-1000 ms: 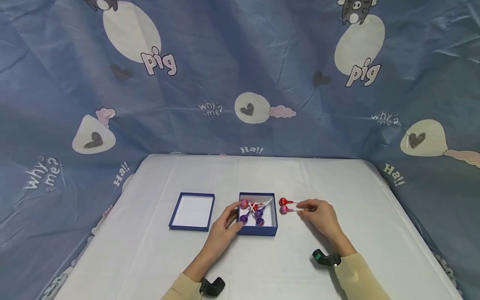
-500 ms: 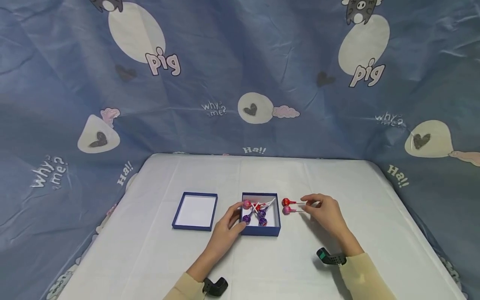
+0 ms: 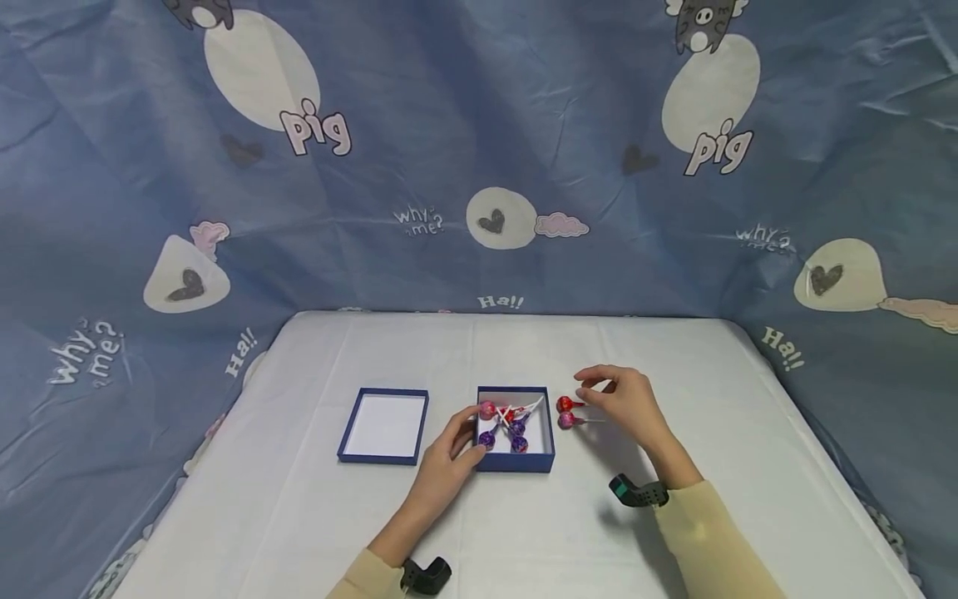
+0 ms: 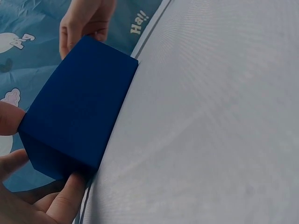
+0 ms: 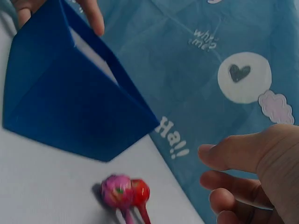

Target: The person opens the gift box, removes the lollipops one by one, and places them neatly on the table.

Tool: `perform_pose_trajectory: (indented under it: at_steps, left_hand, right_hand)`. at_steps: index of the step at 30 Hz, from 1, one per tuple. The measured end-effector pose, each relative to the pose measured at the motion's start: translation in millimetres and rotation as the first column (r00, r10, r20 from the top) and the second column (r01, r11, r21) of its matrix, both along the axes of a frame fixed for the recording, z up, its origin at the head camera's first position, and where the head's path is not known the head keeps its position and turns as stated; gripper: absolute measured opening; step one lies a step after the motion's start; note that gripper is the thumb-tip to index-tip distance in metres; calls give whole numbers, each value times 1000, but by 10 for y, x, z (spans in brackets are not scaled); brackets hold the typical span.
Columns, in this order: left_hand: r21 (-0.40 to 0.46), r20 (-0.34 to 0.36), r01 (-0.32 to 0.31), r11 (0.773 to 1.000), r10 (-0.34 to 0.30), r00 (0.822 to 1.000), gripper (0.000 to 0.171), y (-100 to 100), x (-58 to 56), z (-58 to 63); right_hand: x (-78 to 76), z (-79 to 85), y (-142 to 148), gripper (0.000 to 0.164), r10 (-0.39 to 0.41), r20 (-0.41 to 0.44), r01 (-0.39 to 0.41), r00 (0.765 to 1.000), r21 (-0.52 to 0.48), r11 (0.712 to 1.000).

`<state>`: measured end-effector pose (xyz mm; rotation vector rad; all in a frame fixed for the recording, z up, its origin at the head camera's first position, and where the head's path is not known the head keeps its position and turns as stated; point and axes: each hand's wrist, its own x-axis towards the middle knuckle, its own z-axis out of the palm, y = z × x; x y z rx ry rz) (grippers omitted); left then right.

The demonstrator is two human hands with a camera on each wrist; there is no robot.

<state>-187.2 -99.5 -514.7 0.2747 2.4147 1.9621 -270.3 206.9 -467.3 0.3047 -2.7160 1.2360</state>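
A dark blue box without its cover sits mid-table, several wrapped lollipops lying in it. My left hand holds the box by its left side, thumb near the front corner; the left wrist view has these fingers round the corner of the box. Just right of the box lie a red lollipop and a pink lollipop, sticks pointing right. Over their stick ends hovers my right hand, thumb and forefinger apart; in the right wrist view nothing is between its fingers.
A blue-edged lid, white inside, lies left of the box. White cloth covers the table. A blue printed curtain hangs behind and at both sides. Each wrist wears a black strap device.
My right hand has come off the lollipop sticks, rising and shifting slightly away from me. The two lollipops stay beside the box. My left hand keeps its hold.
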Motion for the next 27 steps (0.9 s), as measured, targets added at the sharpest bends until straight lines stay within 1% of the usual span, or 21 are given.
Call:
perform_pose_trajectory:
  at_steps: [2, 6, 9, 14, 17, 23, 27]
  left_hand:
    - [-1, -5, -5, 1000, 5, 1000, 59, -12, -37, -93]
    - [-11, 1, -15, 1000, 15, 1000, 59, 8, -35, -70]
    - [-19, 12, -18, 1000, 19, 1000, 58, 28, -4, 0]
    - [0, 11, -15, 1000, 15, 1000, 56, 40, 92, 193]
    - [9, 2, -9, 1000, 9, 1000, 55, 31, 117, 243]
    - [4, 2, 7, 1000, -7, 1000, 57, 16, 110, 231]
    - [-4, 10, 6, 1000, -6, 1000, 58, 14, 73, 154]
  right_hand:
    - [-13, 27, -53, 23, 8, 4, -8, 1000, -6, 1000]
    - [-31, 62, -143, 22, 20, 11, -19, 1000, -26, 999]
    - [-28, 84, -211, 21, 31, 21, -30, 999, -49, 998]
    - [-24, 108, -333, 20, 58, 22, -57, 998, -70, 996]
    - [-26, 110, -410, 19, 67, 16, -66, 998, -77, 995]
    - [-19, 60, -546, 17, 104, 38, -100, 994, -89, 991]
    - [-9, 10, -612, 17, 129, 50, -125, 990, -70, 990]
